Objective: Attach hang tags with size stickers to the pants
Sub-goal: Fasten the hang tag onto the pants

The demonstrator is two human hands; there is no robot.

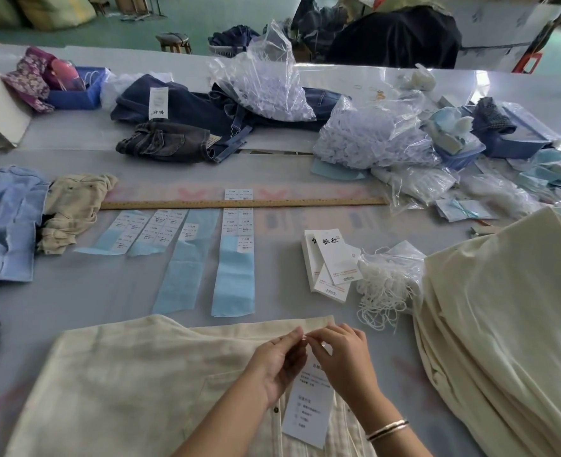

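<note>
Fingertips of both hands, left hand (pixel 277 361) and right hand (pixel 345 356), pinch together at the top of a white printed paper hang tag (pixel 308 407), lying on cream woven pants (pixel 134 384) at the table's near edge.

matt cream cloth pants (pixel 134 384); smooth white paper hang tag (pixel 308 410); wooden ruler (pixel 242 203); glossy crinkled clear plastic bags (pixel 266 77); shiny metal bangle (pixel 387 429).

Cream pants (pixel 134 384) lie flat on the table, waistband away from the person. A white printed hang tag (pixel 307 410) rests on them near the waistband. Sticker strips (pixel 236 252) on blue backing lie beyond.
</note>
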